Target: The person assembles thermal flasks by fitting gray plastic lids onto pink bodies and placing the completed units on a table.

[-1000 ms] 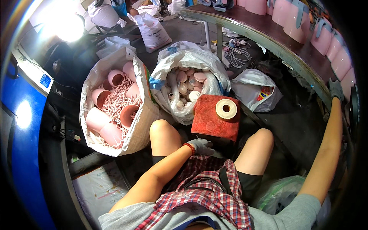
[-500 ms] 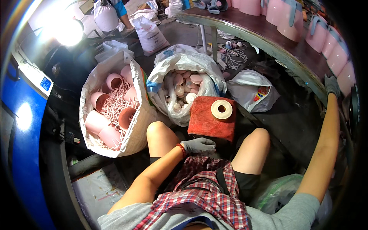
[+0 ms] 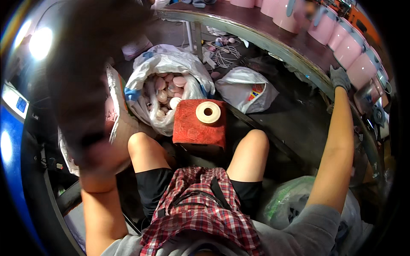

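My left hand (image 3: 96, 85) is raised close to the head camera as a large dark smear. Its fingers cannot be made out, and it covers much of the sack of pink parts behind it. My right hand (image 3: 340, 79), in a grey glove, rests at the edge of the dark table (image 3: 256, 27) with its fingers stretched out and nothing seen in them. Beside it stand pink pitchers (image 3: 351, 53) with grey-blue handles in a row. Between my knees is a red cloth-covered block (image 3: 196, 133) with a cream ring (image 3: 208, 112) lying on top.
An open white sack (image 3: 124, 126) stands left, partly hidden by my arm. Next to it, a white bag (image 3: 171, 59) holds pale pink round caps (image 3: 170, 87). Another white bag (image 3: 247, 87) and a tangled white cable (image 3: 224, 55) lie under the table. A clear plastic bag (image 3: 282, 205) sits by my right thigh.
My left hand has left the red block, swinging up and left toward the camera, and is blurred. My right hand stays at the table edge. The view has turned right.
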The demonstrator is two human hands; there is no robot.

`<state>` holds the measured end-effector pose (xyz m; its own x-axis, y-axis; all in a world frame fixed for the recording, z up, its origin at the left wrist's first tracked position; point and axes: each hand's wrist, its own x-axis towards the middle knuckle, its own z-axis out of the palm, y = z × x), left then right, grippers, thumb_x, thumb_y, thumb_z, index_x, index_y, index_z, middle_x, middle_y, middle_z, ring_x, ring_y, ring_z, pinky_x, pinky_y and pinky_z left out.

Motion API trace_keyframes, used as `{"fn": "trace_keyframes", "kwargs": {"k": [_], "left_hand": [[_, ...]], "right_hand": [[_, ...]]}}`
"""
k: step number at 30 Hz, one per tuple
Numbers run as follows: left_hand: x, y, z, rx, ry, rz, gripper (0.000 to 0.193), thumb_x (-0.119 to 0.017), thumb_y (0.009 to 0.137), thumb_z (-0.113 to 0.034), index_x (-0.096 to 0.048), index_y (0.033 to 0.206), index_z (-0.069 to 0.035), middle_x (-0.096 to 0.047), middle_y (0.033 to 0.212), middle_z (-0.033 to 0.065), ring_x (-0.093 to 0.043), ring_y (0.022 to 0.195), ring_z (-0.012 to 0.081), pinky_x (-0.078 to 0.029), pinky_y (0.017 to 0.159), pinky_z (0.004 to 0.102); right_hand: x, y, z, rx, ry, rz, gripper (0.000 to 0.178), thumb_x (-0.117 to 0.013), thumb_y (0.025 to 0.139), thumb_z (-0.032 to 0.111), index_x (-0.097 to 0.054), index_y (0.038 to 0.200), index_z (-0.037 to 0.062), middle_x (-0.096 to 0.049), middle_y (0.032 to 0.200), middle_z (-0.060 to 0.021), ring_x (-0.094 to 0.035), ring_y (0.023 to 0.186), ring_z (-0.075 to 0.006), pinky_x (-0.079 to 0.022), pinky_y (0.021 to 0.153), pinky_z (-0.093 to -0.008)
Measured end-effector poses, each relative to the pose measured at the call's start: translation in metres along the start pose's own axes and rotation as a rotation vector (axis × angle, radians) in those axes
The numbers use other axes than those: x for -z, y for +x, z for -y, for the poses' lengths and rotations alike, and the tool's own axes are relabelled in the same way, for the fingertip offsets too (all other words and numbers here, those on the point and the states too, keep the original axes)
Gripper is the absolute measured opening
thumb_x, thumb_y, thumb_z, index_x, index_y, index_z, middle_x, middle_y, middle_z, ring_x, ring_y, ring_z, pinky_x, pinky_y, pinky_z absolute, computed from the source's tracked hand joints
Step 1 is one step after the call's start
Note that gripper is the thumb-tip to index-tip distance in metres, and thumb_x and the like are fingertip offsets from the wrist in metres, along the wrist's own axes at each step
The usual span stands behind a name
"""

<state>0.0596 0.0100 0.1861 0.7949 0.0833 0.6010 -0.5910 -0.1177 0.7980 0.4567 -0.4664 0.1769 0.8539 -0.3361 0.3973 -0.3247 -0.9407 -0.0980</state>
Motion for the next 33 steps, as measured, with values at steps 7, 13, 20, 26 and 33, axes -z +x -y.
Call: {"fn": "trace_keyframes", "kwargs": {"k": [7, 13, 20, 26, 33], "left_hand": [[0.026, 0.003, -0.026, -0.034, 0.505, 0.051, 0.07, -0.062, 0.08, -0.01, -0.029, 0.141, 0.0, -0.045, 0.133, 0.0119, -0.047, 0.121, 0.0211, -0.036, 0.101, 0.0351], [0.032, 0.031, 0.0, 0.101, 0.819, 0.333, 0.069, -0.062, 0.081, -0.012, -0.03, 0.141, 0.0, -0.045, 0.133, 0.0122, -0.047, 0.121, 0.0216, -0.036, 0.101, 0.035], [0.019, 0.06, 0.05, 0.237, 0.975, 0.614, 0.067, -0.062, 0.082, -0.014, -0.031, 0.14, 0.0, -0.046, 0.133, 0.0125, -0.047, 0.121, 0.0221, -0.035, 0.102, 0.0349], [0.013, 0.055, 0.069, 0.303, 1.008, 0.7, 0.066, -0.062, 0.082, -0.016, -0.032, 0.139, 0.0, -0.046, 0.134, 0.0128, -0.047, 0.121, 0.0226, -0.035, 0.103, 0.0349], [0.003, 0.059, 0.071, 0.263, 0.975, 0.765, 0.065, -0.062, 0.083, -0.018, -0.033, 0.138, 0.0, -0.046, 0.134, 0.0132, -0.048, 0.121, 0.0231, -0.035, 0.103, 0.0348]], "right_hand": [[-0.003, -0.002, 0.0, 0.032, 0.032, -0.014, 0.064, -0.046, 0.082, 0.056, -0.061, 0.114, 0.0034, -0.056, 0.121, -0.0234, -0.054, 0.114, -0.0365, -0.041, 0.096, -0.045], [-0.002, -0.006, 0.004, 0.031, 0.073, -0.009, 0.066, -0.048, 0.08, 0.057, -0.06, 0.117, 0.0036, -0.056, 0.122, -0.022, -0.053, 0.114, -0.0368, -0.041, 0.096, -0.0447], [0.003, -0.011, 0.002, 0.005, 0.031, -0.067, 0.061, -0.048, 0.081, 0.056, -0.062, 0.115, 0.0082, -0.058, 0.12, -0.0196, -0.056, 0.112, -0.0344, -0.044, 0.092, -0.0452], [0.0, -0.01, 0.005, 0.041, 0.029, -0.081, 0.057, -0.047, 0.081, 0.055, -0.066, 0.11, 0.01, -0.06, 0.118, -0.0183, -0.058, 0.109, -0.0333, -0.046, 0.089, -0.0451], [-0.047, 0.051, -0.049, 0.084, 0.034, -0.088, 0.063, -0.047, 0.08, 0.059, -0.064, 0.109, 0.0051, -0.059, 0.114, -0.0237, -0.057, 0.106, -0.04, -0.044, 0.09, -0.0468]]}}
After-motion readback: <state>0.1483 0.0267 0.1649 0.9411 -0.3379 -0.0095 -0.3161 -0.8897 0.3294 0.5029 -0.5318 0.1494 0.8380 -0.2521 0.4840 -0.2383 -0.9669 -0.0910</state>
